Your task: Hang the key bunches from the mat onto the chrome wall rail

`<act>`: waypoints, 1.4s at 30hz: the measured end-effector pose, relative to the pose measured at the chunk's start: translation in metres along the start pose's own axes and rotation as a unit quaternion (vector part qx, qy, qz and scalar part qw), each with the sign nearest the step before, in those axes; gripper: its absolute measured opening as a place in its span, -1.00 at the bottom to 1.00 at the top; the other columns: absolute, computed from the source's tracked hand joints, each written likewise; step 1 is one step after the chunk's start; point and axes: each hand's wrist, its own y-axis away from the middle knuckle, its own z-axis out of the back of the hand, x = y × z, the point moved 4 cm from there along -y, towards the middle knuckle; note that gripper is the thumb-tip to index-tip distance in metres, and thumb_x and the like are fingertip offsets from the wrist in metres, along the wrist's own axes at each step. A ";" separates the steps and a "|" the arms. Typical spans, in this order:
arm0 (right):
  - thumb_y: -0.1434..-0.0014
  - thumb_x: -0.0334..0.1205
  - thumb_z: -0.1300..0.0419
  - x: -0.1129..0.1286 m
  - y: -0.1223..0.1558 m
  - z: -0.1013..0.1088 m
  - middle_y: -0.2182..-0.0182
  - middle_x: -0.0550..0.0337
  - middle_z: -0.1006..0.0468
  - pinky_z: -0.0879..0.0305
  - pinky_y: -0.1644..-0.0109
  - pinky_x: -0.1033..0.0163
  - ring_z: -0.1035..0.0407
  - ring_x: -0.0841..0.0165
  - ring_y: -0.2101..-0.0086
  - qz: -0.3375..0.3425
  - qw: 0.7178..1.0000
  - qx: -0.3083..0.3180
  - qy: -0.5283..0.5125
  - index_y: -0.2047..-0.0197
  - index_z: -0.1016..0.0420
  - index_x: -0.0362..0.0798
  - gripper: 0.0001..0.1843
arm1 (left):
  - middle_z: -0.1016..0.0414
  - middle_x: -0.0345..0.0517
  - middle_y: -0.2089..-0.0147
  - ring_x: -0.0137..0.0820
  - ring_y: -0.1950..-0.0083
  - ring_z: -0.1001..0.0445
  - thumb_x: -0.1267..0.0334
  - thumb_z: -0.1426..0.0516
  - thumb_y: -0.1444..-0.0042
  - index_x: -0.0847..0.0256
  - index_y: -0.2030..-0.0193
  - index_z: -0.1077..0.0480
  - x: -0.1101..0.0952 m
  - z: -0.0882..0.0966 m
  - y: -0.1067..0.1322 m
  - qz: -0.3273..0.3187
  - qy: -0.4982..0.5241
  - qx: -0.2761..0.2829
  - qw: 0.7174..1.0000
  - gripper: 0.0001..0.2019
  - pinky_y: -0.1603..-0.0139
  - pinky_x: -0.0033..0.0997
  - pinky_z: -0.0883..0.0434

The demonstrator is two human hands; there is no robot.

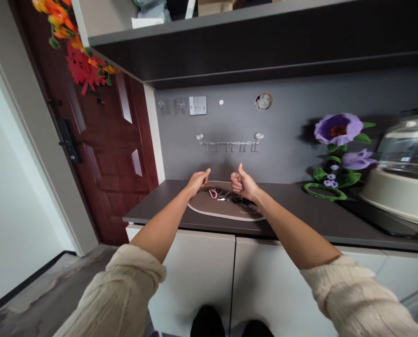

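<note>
Both of my hands hover over an oval brown mat (pixel 209 211) with a pale rim, lying on the dark counter. My left hand (pixel 198 182) is above the mat's left end, its fingers curled in and its thumb stretched out; nothing shows in it. Over the right part, my right hand (pixel 243 182) makes a fist with the thumb pointing up, and no object is visible in it. Between the hands, a pink strap loop (pixel 213 193) and silver keys (pixel 221 199) lie on the mat. Dark items beside them are partly hidden by my right hand.
A metal hook rail (pixel 230 143) is fixed to the grey wall behind the mat. Purple artificial flowers (pixel 339 128), a black phone-like slab (pixel 381 220) and a white appliance with a clear top (pixel 402 187) stand right. A shelf (pixel 251 51) overhangs the counter.
</note>
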 end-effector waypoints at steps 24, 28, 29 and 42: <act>-0.03 -0.39 0.04 -0.037 -0.027 0.020 0.40 0.14 -0.44 -0.19 0.14 0.21 -0.31 0.40 0.36 0.192 0.818 -0.220 0.496 0.25 -0.33 -0.07 -0.79 | -0.43 -0.17 0.12 -0.38 0.04 -0.26 0.27 0.04 -0.11 0.06 0.14 -0.38 0.027 -0.016 0.005 -0.193 -0.482 0.071 0.852 -0.76 0.00 -0.33 -0.09; -0.05 -0.39 0.06 -0.036 -0.027 0.019 0.41 0.11 -0.44 -0.20 0.15 0.21 -0.32 0.39 0.37 0.180 0.806 -0.225 0.517 0.25 -0.33 -0.09 -0.78 | -0.44 -0.15 0.19 -0.39 0.07 -0.26 0.27 0.07 -0.13 0.09 0.20 -0.39 0.027 -0.020 0.004 -0.211 -0.500 0.075 0.836 -0.77 0.01 -0.33 -0.06; -0.05 -0.39 0.06 -0.036 -0.027 0.019 0.41 0.11 -0.44 -0.20 0.15 0.20 -0.32 0.38 0.37 0.176 0.804 -0.229 0.519 0.24 -0.33 -0.10 -0.78 | -0.44 -0.15 0.21 -0.38 0.09 -0.26 0.27 0.08 -0.14 0.10 0.22 -0.39 0.027 -0.021 0.003 -0.214 -0.507 0.069 0.832 -0.77 0.03 -0.33 -0.06; -0.02 -0.39 0.03 -0.037 -0.034 0.017 0.40 0.13 -0.45 -0.20 0.17 0.22 -0.31 0.39 0.39 0.207 0.790 -0.212 0.537 0.27 -0.35 -0.06 -0.79 | -0.42 -0.08 0.25 -0.33 0.16 -0.24 0.23 0.20 -0.18 0.18 0.26 -0.33 0.023 -0.019 -0.006 -0.199 -0.537 -0.015 0.820 -0.70 0.12 -0.31 -0.11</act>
